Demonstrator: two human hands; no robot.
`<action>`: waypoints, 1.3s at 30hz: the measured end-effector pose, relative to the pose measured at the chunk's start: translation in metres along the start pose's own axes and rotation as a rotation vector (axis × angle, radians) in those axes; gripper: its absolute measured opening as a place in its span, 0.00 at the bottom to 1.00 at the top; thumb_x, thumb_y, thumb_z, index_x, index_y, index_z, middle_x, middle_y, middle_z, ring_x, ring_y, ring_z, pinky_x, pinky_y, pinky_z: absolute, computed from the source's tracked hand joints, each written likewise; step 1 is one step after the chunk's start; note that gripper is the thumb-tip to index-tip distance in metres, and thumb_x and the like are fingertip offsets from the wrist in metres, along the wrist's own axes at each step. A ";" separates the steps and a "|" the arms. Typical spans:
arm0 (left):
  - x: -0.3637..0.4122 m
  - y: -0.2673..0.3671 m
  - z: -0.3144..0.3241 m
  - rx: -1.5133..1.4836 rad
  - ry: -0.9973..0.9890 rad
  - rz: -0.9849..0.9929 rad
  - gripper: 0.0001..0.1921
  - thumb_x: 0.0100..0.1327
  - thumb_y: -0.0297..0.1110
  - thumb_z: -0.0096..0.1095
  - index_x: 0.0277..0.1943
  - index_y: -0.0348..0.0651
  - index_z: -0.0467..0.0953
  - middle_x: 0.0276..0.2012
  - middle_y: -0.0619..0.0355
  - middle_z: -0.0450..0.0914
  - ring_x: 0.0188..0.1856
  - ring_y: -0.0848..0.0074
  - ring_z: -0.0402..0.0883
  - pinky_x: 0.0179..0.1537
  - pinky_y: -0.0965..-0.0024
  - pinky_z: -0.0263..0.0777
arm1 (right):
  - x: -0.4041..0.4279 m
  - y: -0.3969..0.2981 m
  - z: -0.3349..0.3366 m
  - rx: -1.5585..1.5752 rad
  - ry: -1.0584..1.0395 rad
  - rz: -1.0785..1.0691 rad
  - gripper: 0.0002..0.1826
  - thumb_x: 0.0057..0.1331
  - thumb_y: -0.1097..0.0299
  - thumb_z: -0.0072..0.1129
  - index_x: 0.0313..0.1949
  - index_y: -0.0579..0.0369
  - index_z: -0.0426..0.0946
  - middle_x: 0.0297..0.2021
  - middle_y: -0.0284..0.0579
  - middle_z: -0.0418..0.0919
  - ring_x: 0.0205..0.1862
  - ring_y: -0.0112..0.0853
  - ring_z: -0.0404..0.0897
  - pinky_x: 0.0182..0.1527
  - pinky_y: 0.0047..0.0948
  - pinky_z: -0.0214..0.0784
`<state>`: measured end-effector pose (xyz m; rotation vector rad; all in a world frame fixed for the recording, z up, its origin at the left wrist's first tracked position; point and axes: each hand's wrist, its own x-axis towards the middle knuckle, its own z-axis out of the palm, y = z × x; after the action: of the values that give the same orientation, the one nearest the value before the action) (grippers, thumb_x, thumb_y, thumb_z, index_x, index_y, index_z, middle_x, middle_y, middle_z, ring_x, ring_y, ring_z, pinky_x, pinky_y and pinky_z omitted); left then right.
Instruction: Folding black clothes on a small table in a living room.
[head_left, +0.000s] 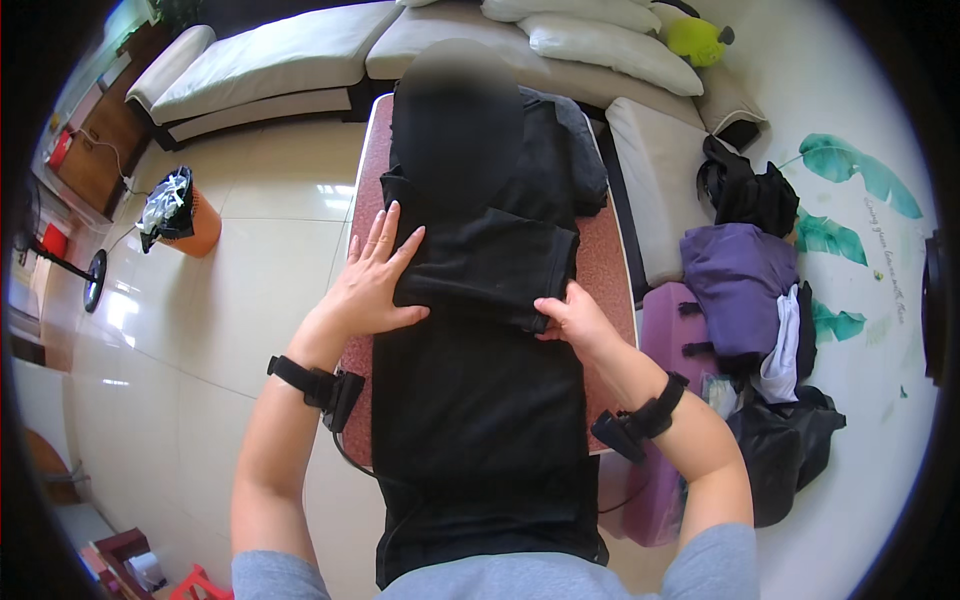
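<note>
A black garment (480, 390) lies lengthwise over a reddish speckled table (607, 277), its near end hanging past the front edge by my body. Across its middle, a folded black sleeve or leg (495, 262) lies sideways with its hemmed end to the right. My right hand (574, 315) pinches the near corner of that hem between thumb and fingers. Spread flat, my left hand (379, 277) rests at the left edge of the fold with its fingers apart. Beyond, more black cloth (547, 157) partly covers a dark grey garment (585, 157); a blurred patch hides the far part.
A beige sofa (277, 60) with white pillows (611, 52) stands behind the table. To the right, a purple storage box (660, 495), purple cloth (739, 285) and a black bag (787, 457) line the wall. An orange bin (196, 225) stands on the tiled floor at left.
</note>
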<state>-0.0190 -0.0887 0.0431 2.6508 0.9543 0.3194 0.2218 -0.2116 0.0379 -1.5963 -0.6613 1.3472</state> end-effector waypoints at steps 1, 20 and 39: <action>0.000 0.002 -0.001 0.000 -0.007 0.009 0.43 0.43 0.49 0.63 0.63 0.50 0.51 0.65 0.49 0.34 0.67 0.59 0.35 0.60 0.48 0.39 | 0.001 0.001 -0.001 0.006 0.027 0.032 0.19 0.56 0.72 0.51 0.47 0.60 0.63 0.39 0.45 0.71 0.39 0.29 0.72 0.36 0.24 0.68; 0.022 -0.006 0.008 -0.356 0.362 -0.051 0.22 0.56 0.38 0.55 0.53 0.39 0.65 0.58 0.45 0.60 0.61 0.57 0.56 0.59 0.66 0.52 | 0.015 0.004 -0.012 -0.042 0.033 -0.144 0.21 0.55 0.71 0.53 0.49 0.62 0.62 0.37 0.44 0.73 0.34 0.29 0.75 0.28 0.25 0.69; 0.057 -0.037 0.015 -0.642 0.384 -0.308 0.26 0.48 0.19 0.54 0.53 0.47 0.67 0.42 0.53 0.70 0.41 0.75 0.72 0.39 0.76 0.67 | 0.028 0.026 -0.012 -0.166 0.135 -0.537 0.23 0.54 0.72 0.52 0.50 0.66 0.62 0.41 0.52 0.73 0.44 0.35 0.72 0.48 0.27 0.61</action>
<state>0.0072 -0.0279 0.0216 1.8639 1.1170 0.9073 0.2360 -0.2030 0.0014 -1.4775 -1.0499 0.8000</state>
